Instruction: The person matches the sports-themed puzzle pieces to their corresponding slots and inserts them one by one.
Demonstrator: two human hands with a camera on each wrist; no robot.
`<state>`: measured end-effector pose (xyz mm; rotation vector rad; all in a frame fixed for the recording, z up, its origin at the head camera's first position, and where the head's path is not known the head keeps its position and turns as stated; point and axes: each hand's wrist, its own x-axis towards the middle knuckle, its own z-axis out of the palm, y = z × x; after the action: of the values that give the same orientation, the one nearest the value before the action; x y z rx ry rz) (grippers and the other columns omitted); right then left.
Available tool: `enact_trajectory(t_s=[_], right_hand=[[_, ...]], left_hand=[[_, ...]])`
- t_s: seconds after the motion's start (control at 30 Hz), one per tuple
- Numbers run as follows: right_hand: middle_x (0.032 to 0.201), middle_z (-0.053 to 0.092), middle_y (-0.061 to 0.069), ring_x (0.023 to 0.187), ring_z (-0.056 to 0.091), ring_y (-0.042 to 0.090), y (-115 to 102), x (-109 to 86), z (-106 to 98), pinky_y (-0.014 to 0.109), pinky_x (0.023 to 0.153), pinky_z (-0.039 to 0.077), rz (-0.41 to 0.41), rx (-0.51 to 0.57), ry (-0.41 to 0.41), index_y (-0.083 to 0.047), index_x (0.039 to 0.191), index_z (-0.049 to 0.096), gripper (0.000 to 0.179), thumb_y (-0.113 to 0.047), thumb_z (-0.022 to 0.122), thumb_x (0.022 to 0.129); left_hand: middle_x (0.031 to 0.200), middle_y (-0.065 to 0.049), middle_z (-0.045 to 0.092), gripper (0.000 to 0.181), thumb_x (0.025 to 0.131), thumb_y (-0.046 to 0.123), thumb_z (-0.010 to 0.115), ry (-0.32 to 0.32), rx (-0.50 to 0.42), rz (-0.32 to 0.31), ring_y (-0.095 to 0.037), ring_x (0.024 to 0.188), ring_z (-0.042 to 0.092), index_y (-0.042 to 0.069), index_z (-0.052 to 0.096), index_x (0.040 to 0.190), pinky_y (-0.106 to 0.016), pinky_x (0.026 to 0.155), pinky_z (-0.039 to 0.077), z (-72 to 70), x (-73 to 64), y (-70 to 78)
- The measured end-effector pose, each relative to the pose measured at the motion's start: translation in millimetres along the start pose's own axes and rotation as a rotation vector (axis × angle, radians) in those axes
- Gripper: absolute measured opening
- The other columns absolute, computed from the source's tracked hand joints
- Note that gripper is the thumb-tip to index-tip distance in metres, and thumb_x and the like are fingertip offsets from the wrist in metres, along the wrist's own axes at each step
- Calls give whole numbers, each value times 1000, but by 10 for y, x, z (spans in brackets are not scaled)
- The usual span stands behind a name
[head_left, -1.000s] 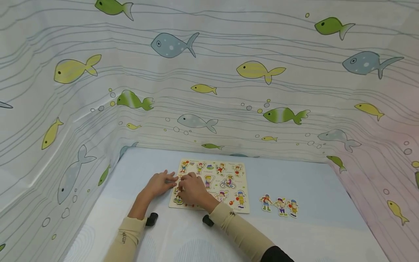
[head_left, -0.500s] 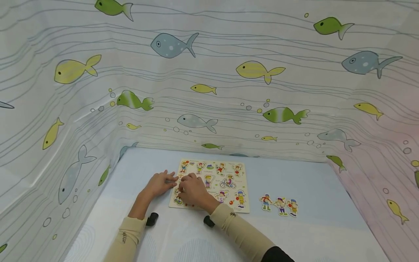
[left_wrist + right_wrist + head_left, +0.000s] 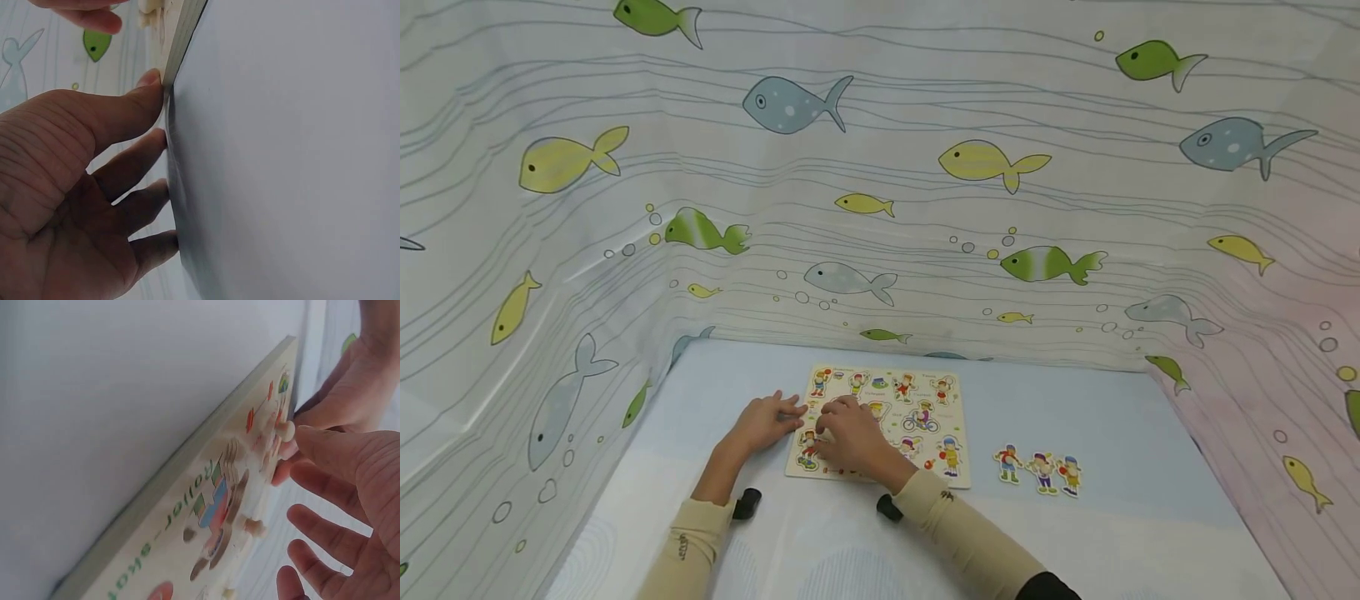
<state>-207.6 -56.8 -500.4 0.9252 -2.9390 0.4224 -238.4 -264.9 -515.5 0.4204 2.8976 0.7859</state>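
Note:
A wooden knobbed puzzle board (image 3: 957,423) with sports-figure pieces lies flat on the table. At its left edge rests my left hand (image 3: 765,423); in the left wrist view the thumb (image 3: 134,109) touches the board's side and the fingertips rest on the table. My right hand (image 3: 856,437) is over the left part of the board, covering some pieces. In the right wrist view its thumb (image 3: 331,447) is by a wooden knob (image 3: 285,430), with the other fingers spread and nothing held. A skater piece (image 3: 807,450) shows at the lower left.
Three loose figure pieces (image 3: 1043,473) lie on the table right of the board. The table's cloth (image 3: 1120,433) is pale blue and white. A fish-patterned curtain (image 3: 910,233) surrounds the table. Black wrist devices (image 3: 747,504) are near both wrists.
My right hand has shifted slightly right and its fingers have loosened, uncovering more of the skater piece. My left hand stays in place.

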Motion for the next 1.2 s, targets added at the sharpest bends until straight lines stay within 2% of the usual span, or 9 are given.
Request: enact_trajectory(t_s=[0.13,0.43,0.6,0.8,1.0,1.2], right_hand=[[125,60,-7,124,46,17,36,-72,-91,44,97,47,-14,19,-11,-26,103,73,19,-40,70,91],[125,62,-6,128,47,21,141,-230,-237,45,99,46,-93,14,26,-23,107,73,20,-36,72,91],[127,62,-5,128,47,20,184,-310,-277,46,100,45,-89,10,8,-23,108,73,20,-34,72,91],[128,62,-5,125,46,16,227,-396,-338,41,95,47,-75,-23,10,-24,109,73,22,-37,71,91],[124,63,-5,123,47,17,294,-480,-415,42,93,47,-73,15,0,-23,107,74,19,-34,72,91],[125,63,-2,126,47,18,378,-588,-485,45,98,46,-67,36,2,-23,107,75,20,-33,73,91]], left_hand=[[137,-16,55,34,90,25,72,-4,3,7,-48,136,36,11,70,121,-64,110,27,7,11,-9],[138,-14,54,33,91,25,71,-17,12,-30,-47,137,34,11,70,121,-63,111,25,3,-1,-23],[138,-14,54,33,91,24,71,-16,-1,-36,-46,138,33,11,70,121,-63,111,25,9,-10,-26],[138,-13,55,33,90,24,72,-10,-2,-36,-46,137,34,11,71,121,-63,111,24,17,-4,-15],[138,-14,55,32,90,22,73,-10,-1,-42,-45,138,34,11,71,120,-63,111,23,14,-3,1],[139,-13,54,32,91,24,72,-19,-4,-45,-45,139,33,12,70,121,-62,112,22,0,15,17]])
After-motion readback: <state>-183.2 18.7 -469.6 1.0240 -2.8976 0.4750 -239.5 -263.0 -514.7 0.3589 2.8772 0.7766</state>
